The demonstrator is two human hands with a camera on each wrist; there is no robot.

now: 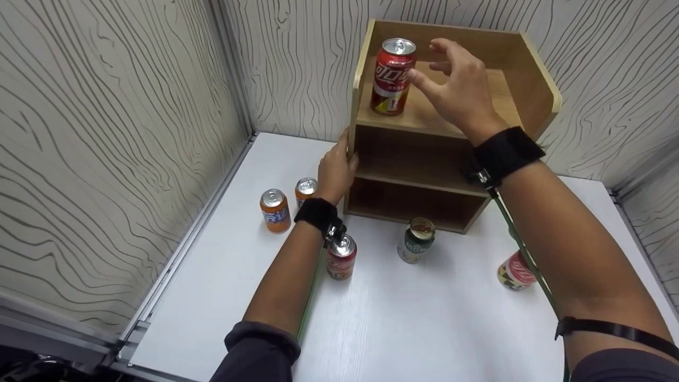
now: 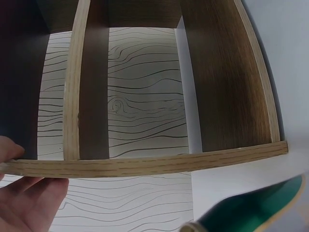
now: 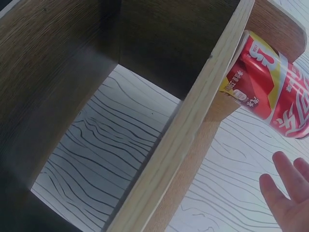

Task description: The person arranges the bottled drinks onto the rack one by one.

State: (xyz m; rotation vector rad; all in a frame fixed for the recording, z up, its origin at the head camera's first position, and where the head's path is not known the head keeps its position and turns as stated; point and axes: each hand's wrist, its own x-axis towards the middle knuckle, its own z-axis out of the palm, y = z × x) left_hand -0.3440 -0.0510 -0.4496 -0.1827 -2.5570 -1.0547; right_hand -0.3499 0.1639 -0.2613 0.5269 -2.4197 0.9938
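A red cola can (image 1: 393, 79) stands upright on the top level of a small wooden shelf unit (image 1: 419, 184), at its left end. Just right of the can is my right hand (image 1: 456, 79), fingers parted and loosely bent. In the right wrist view, a gap shows between those fingers (image 3: 289, 176) and the can (image 3: 275, 87). My left hand (image 1: 338, 167) grips the unit's left side panel (image 2: 145, 166). In the left wrist view its thumb (image 2: 8, 149) lies on the inner side and its other fingers on the outer side.
On the white table (image 1: 212, 297), two orange cans (image 1: 275, 211) stand left of the unit. A red can (image 1: 341, 258) is beside my left wrist, and a green-and-white can (image 1: 416, 241) stands before the unit. Another red can (image 1: 515, 271) is partly behind my right forearm.
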